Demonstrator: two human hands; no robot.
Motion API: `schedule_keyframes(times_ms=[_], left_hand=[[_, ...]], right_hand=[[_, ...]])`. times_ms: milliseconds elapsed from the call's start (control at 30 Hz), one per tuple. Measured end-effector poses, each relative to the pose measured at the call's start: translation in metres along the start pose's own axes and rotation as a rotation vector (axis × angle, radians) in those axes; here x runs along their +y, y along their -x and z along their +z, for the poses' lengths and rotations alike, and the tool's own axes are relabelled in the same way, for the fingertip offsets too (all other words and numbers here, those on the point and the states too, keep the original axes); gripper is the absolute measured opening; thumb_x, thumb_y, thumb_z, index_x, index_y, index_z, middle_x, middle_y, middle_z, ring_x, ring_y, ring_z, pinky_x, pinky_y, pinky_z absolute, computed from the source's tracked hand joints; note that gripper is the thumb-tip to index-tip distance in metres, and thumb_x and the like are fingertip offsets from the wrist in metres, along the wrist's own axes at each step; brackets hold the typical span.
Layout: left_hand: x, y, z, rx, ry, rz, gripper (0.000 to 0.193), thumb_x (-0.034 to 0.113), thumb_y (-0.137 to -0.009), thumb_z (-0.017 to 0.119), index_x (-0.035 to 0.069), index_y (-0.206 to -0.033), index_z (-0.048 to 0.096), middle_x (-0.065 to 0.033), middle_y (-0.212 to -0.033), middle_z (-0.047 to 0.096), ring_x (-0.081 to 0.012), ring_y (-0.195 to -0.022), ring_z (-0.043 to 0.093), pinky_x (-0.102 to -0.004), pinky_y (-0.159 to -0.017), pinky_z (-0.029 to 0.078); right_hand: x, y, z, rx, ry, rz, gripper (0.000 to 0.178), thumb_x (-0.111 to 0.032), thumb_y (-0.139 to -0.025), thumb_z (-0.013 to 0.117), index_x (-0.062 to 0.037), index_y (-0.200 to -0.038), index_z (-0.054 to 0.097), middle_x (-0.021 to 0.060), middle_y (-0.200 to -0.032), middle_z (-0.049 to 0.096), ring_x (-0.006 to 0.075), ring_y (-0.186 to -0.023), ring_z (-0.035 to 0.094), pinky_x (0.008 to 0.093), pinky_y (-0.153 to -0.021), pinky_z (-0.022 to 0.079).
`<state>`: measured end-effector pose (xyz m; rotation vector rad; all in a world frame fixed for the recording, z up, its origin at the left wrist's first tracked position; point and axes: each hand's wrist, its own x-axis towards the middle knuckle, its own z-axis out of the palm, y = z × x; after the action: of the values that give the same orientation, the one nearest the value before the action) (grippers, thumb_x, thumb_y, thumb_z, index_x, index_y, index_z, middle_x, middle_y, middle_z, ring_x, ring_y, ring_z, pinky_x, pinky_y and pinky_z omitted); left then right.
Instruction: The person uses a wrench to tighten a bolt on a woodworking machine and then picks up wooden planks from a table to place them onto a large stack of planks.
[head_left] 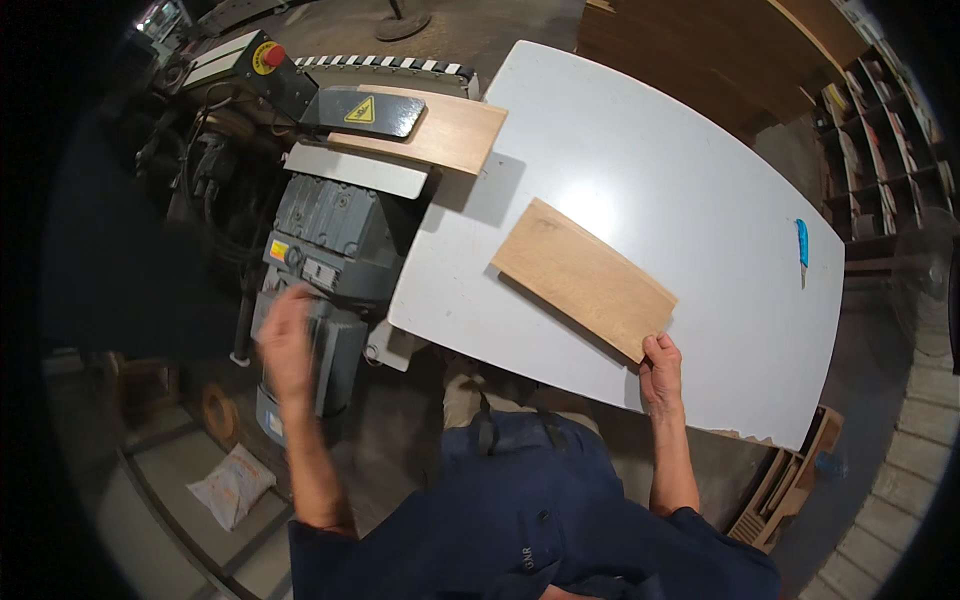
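My right hand (661,372) pinches the near right corner of a light brown wooden board (590,280), thumb on top. The board slants across a white tabletop (740,290), its right end nearest me. Off to the left, my left hand (288,325) hangs in the air over a grey motor housing (335,230), apart from the board. Motion smears its fingers, so their closure does not show. Another wooden board (465,135) sticks out from under a dark machine guard (370,112) with a yellow warning triangle; its far part is hidden there.
A blue utility knife (802,245) lies at the tabletop's right side. The machine carries a red stop button (272,56) and a toothed conveyor track (390,66). Shelving (885,150) stands far right. A white sack (232,486) and a tape roll (219,411) lie lower left.
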<state>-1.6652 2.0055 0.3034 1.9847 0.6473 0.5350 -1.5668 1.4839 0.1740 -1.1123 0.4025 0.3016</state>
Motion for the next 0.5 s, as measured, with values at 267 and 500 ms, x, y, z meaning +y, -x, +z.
schedule_keyframes(times_ms=[267, 500], left_hand=[[0.086, 0.112, 0.227, -0.344, 0.429, -0.072, 0.053, 0.013, -0.090, 0.068, -0.007, -0.134, 0.048, -0.0169, -0.125, 0.060, -0.0202, -0.113, 0.057, -0.0302, -0.095, 0.046], [0.146, 0.184, 0.249, -0.135, 0.537, -0.138, 0.030, 0.021, -0.092, 0.070, -0.001, -0.109, 0.060, -0.0027, -0.098, 0.065, -0.0083, -0.088, 0.056, -0.0254, -0.081, 0.046]], right_hand=[[-0.069, 0.013, -0.066, -0.304, 0.166, -0.036, 0.023, -0.013, -0.091, 0.067, -0.0002, -0.109, 0.059, -0.0017, -0.083, 0.061, 0.0037, -0.069, 0.052, 0.0214, -0.065, 0.043], [-0.114, 0.036, -0.108, -0.354, 0.258, -0.203, 0.017, -0.009, -0.092, 0.065, -0.0012, -0.107, 0.060, 0.0017, -0.090, 0.066, 0.0065, -0.081, 0.059, 0.0231, -0.078, 0.048]])
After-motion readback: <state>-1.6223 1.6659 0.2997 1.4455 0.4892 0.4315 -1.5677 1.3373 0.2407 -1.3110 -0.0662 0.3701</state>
